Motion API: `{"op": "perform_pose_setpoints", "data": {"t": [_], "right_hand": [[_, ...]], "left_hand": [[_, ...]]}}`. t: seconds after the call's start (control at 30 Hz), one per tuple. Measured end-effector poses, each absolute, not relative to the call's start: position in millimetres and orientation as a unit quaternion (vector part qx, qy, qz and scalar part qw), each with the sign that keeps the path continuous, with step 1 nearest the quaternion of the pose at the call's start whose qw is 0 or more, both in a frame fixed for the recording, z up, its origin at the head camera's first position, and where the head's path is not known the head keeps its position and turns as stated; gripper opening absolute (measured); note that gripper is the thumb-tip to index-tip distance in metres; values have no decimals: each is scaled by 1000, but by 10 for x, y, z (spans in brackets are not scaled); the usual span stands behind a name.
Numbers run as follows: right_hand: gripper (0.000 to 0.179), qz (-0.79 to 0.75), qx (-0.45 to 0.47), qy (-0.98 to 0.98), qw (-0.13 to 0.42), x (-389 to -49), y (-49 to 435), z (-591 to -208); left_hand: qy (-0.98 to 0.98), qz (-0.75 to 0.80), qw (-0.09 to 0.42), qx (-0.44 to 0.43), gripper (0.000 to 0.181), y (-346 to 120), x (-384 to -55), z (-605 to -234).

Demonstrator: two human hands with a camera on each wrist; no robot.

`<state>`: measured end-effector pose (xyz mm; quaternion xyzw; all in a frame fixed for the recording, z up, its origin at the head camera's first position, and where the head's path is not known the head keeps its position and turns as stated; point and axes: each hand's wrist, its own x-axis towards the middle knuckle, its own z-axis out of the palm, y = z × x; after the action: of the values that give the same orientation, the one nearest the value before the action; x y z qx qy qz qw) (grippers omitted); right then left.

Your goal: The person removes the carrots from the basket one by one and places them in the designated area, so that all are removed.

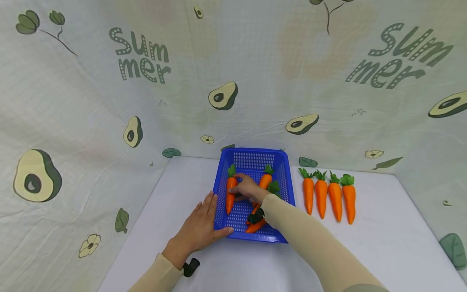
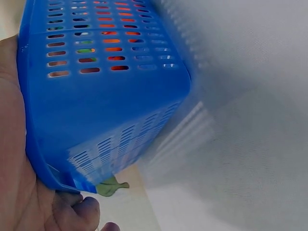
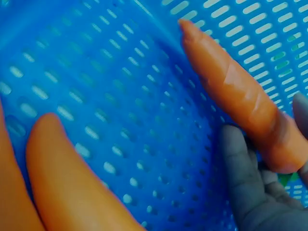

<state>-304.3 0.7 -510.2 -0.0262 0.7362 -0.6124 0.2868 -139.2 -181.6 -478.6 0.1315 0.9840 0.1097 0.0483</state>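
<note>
A blue plastic basket [image 1: 254, 236] with slotted walls stands on the table, holding several orange carrots. My right hand [image 1: 248, 188] reaches inside and grips a carrot [image 1: 230, 204] by its thick end, along the basket's left wall. In the right wrist view, that carrot [image 3: 236, 86] points its tip to the upper left, thumb and fingers around its leafy end. My left hand [image 1: 198, 225] rests at the near left corner, fingers straight along the left rim and thumb at the front rim. The left wrist view shows the palm [image 2: 12, 144] against the basket rim.
More carrots lie in the basket under my right forearm, one of them [image 1: 265, 179] toward the back right. To the basket's right, several carrots [image 1: 335, 200] lie in a row on the white table [image 1: 379, 227], leaves away from me. A printed cloth [image 1: 255, 52] hangs behind.
</note>
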Motion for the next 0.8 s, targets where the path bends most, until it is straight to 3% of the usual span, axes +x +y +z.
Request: {"op": "perform_pose_setpoints", "data": {"t": [0.8], "right_hand": [[59, -640, -99, 728, 225, -3006, 81, -5012]], "left_hand": [[982, 124, 47, 132, 119, -1811, -1392, -4809]]}}
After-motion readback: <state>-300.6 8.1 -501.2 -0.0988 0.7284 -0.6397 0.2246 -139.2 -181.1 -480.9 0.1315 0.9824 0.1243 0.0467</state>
